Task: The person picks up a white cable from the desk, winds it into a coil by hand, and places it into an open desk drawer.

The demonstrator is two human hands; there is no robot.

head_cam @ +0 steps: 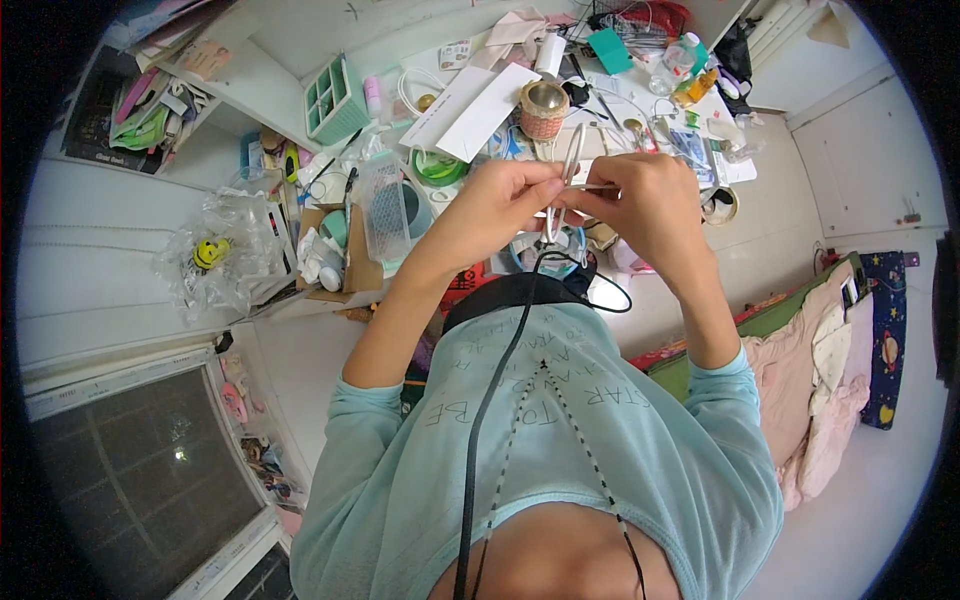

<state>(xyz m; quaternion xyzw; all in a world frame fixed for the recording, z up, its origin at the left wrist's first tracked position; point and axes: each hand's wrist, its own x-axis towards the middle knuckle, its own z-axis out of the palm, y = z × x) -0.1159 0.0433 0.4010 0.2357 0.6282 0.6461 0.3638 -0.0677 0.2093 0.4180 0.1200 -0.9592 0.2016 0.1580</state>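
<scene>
A white cable [576, 146], bundled into a narrow upright loop, is held between my two hands in front of my chest. My left hand [502, 206] pinches the bundle from the left with thumb and fingers. From the right, my right hand [645, 199] grips a short stretch of the same cable that runs sideways across the bundle. The fingertips of both hands are close together and hide part of the coil. Just beyond them, on the cluttered desk, is a woven pink and cream container [544, 110] with a shiny domed top.
White flat boxes [487, 112], a roll of green tape [437, 166] and a clear plastic bin [384, 206] lie beyond and left of my hands. A clear bottle [679, 60] stands at the far right. A black cord [495, 375] hangs down over my front.
</scene>
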